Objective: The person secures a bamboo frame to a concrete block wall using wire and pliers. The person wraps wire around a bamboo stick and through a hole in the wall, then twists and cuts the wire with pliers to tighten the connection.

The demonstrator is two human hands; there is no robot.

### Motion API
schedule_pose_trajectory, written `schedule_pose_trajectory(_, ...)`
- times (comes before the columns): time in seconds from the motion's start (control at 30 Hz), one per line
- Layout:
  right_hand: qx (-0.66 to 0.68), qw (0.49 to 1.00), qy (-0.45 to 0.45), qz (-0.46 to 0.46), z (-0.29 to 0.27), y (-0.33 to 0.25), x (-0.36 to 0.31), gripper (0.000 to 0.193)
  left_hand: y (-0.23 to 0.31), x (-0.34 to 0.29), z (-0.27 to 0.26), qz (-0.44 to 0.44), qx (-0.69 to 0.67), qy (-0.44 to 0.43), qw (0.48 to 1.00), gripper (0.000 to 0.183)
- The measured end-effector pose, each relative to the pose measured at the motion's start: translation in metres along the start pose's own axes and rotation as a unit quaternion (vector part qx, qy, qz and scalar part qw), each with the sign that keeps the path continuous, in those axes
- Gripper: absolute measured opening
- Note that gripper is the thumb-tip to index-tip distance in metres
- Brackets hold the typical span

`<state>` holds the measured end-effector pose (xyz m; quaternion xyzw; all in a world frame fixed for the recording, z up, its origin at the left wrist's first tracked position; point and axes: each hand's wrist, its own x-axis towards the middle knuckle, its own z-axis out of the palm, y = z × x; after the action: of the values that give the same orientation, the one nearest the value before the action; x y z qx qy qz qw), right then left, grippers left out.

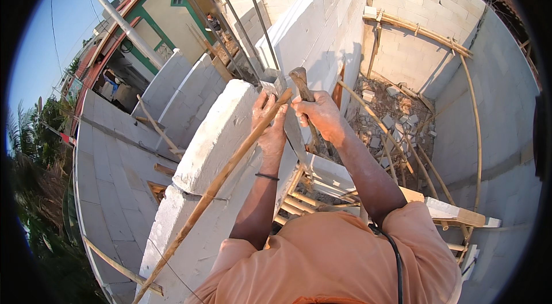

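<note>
My left hand (269, 125) is raised at the end of the white block wall, its fingers up and thumb bent against the upper end of a long wooden pole (221, 176). The pole slants down to the lower left across the wall. Just above my left fingertips is a small grey block-like piece (273, 81), beside the upright steel bars. My right hand (322, 115) is closed around a tool with a worn, flared brown end (299, 78). That end points up; the rest is partly hidden behind my hand, so its kind is unclear. Both hands are close together.
A thick white wall top (221, 114) runs along my left. Several steel bars (253, 10) rise ahead. To the right, rubble (397, 120) lies far below, crossed by bamboo poles (376, 123). A bamboo ladder-like frame (299, 203) and a plank (448, 212) are near my right side.
</note>
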<state>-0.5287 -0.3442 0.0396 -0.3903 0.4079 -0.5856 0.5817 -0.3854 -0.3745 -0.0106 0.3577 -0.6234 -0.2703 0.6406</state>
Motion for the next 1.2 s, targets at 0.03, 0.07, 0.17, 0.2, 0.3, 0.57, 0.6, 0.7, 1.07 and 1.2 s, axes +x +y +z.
schedule_pose_trajectory(0.03,-0.006,1.000,-0.010,-0.003,0.003,-0.001,0.000,0.009,-0.001,0.001,-0.001,0.000,-0.001,0.011,1.000,0.038)
schedule_pose_trajectory(0.07,-0.015,1.000,-0.019,-0.003,0.006,-0.003,0.000,0.008,-0.003,0.001,-0.002,0.008,0.009,0.001,1.000,0.038)
schedule_pose_trajectory(0.17,-0.031,0.999,-0.014,-0.007,0.013,-0.007,-0.002,0.013,-0.005,0.003,-0.004,0.020,0.016,0.000,1.000,0.039)
schedule_pose_trajectory(0.2,-0.036,0.999,-0.018,-0.005,0.014,-0.009,-0.003,0.013,-0.005,0.003,-0.004,0.027,0.015,0.003,1.000,0.041)
schedule_pose_trajectory(0.3,-0.057,0.998,-0.029,-0.005,0.019,-0.016,-0.005,0.023,-0.004,0.004,-0.004,0.032,-0.017,0.005,0.999,0.042)
schedule_pose_trajectory(0.57,-0.189,0.982,-0.003,0.001,0.030,-0.029,-0.004,0.027,-0.004,0.003,-0.006,-0.016,-0.038,-0.011,0.999,0.042)
schedule_pose_trajectory(0.6,-0.190,0.982,-0.008,0.002,0.030,-0.028,-0.004,0.027,-0.006,0.003,-0.007,-0.026,-0.050,-0.018,0.998,0.042)
schedule_pose_trajectory(0.7,-0.200,0.979,0.025,-0.006,0.030,-0.022,-0.004,0.023,-0.010,0.004,-0.007,-0.004,-0.049,-0.029,0.998,0.042)
schedule_pose_trajectory(1.07,-0.137,0.988,0.063,-0.023,0.033,-0.010,-0.008,0.015,-0.013,0.007,-0.002,0.036,-0.049,0.003,0.998,0.055)
schedule_pose_trajectory(1.2,-0.134,0.988,0.075,-0.020,0.033,-0.008,-0.008,0.015,-0.019,0.007,0.011,0.033,-0.039,-0.009,0.999,0.061)
